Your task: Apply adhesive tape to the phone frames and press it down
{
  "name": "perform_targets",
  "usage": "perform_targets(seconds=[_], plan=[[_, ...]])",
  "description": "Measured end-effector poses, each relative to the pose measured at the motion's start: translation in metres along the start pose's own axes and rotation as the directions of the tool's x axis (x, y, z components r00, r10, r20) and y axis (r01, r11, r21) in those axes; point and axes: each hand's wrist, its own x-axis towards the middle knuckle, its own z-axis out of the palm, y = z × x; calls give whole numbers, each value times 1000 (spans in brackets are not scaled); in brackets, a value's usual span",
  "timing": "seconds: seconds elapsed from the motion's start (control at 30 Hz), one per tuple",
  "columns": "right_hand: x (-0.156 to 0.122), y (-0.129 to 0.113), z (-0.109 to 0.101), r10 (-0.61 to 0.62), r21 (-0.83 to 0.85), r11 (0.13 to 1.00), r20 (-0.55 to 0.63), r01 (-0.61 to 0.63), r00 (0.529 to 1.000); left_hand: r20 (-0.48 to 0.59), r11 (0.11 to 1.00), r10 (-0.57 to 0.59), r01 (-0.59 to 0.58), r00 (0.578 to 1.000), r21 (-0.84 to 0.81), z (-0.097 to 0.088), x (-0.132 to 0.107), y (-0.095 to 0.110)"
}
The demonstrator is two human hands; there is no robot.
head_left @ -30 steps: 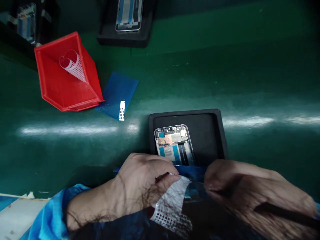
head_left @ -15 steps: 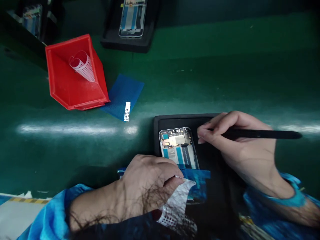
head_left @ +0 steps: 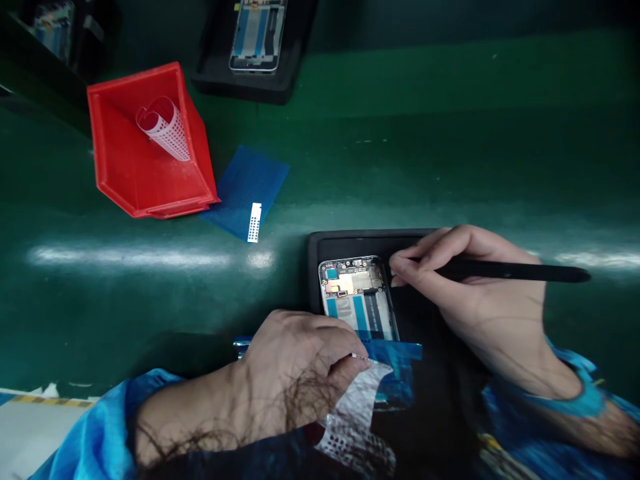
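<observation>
An opened phone [head_left: 353, 283] lies face down in a black tray [head_left: 314, 267], its circuit board showing at the top. Over its lower half rests my left hand [head_left: 310, 353], with a white strip of dotted stickers [head_left: 363, 393] pinched between thumb and fingers. Blue film [head_left: 397, 350] spans the phone beside that hand. My right hand [head_left: 465, 287] grips a black pen-like tool [head_left: 520, 271] between thumb and fingers, close to the phone's upper right edge. The tool's tip is hidden by the fingers.
A red bin [head_left: 135, 153] at the left holds a rolled dotted sheet [head_left: 167, 130]. Next to it lies a blue sheet [head_left: 250, 187] with a small dotted strip [head_left: 255, 223] on it. Farther back, another opened phone [head_left: 257, 40] sits in a black tray [head_left: 235, 88].
My right hand, with the black tool, has shifted slightly left toward the phone's edge. My left hand stays over the phone with the sticker strip.
</observation>
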Motion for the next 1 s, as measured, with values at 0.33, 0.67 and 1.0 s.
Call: perform_targets(seconds=[0.33,0.67,1.0], plan=[[-1,-1,1,-43,-16,999,15,43,999,31,999,-38,38,999,-7,0,2,3],[-4,3,-1,-172,-75,982,57,176,983,-17,1000,-14,15,1000,8,2,-1,2],[-1,1,-1,-80,-37,996,9,80,997,45,998,-50,48,998,46,0,4,4]])
